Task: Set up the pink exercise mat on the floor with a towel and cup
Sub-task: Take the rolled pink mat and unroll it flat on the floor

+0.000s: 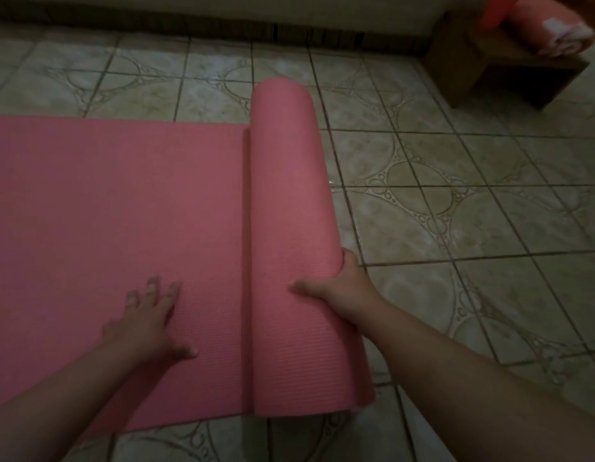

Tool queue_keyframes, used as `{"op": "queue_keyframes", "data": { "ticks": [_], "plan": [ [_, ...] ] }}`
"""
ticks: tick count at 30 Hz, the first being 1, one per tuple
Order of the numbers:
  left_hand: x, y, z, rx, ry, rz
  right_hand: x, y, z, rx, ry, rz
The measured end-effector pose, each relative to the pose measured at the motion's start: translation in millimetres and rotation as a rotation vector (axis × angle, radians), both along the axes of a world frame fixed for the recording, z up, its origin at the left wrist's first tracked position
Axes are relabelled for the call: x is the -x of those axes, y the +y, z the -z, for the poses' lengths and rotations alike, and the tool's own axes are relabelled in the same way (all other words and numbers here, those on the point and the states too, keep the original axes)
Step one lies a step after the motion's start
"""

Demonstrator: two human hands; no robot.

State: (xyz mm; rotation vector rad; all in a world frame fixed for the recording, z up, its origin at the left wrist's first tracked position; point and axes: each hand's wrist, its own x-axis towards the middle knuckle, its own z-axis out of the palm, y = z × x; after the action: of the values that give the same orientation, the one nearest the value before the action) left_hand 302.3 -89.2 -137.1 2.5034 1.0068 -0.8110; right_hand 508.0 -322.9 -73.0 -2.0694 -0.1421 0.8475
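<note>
The pink exercise mat (106, 211) lies partly unrolled on the tiled floor, its flat part stretching to the left. The rest forms a thick roll (286, 195) running from near me toward the far wall. My left hand (149, 315) presses flat on the unrolled part, fingers spread. My right hand (339, 291) grips the near part of the roll, thumb on top and fingers round its right side. A rolled pink towel (549, 28) lies on a low wooden stool at the top right. No cup is in view.
The wooden stool (509, 68) stands at the far right by the wall. Patterned floor tiles (456, 211) spread to the right of the roll. A dark strip (223, 25) runs along the foot of the far wall.
</note>
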Motion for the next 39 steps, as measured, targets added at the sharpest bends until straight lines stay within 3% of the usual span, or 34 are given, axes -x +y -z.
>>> {"op": "queue_keyframes", "data": {
  "ticks": [4, 8, 12, 15, 22, 31, 39],
  "plan": [
    [-7, -4, -6, 0.005, 0.030, -0.012, -13, -24, -11, -0.040, 0.091, 0.052],
    [-20, -19, -14, -0.030, 0.051, -0.053, -34, -60, -23, -0.002, -0.167, 0.138],
    [-36, -45, -12, 0.043, -0.059, 0.015, -47, -77, -26, -0.165, -0.033, 0.250],
    [-47, -58, -11, 0.031, -0.107, 0.067, -47, -81, -20, -0.150, 0.030, 0.209],
    [-54, -73, -9, 0.055, -0.005, 0.061, -43, -82, -6, -0.014, 0.040, 0.036],
    [-57, -77, -16, 0.011, 0.120, 0.037, -54, -89, -16, -0.099, 0.088, 0.092],
    [-25, -33, 0, -0.015, 0.116, 0.033, -30, -61, -7, -0.117, 0.096, 0.039]
  ]
}}
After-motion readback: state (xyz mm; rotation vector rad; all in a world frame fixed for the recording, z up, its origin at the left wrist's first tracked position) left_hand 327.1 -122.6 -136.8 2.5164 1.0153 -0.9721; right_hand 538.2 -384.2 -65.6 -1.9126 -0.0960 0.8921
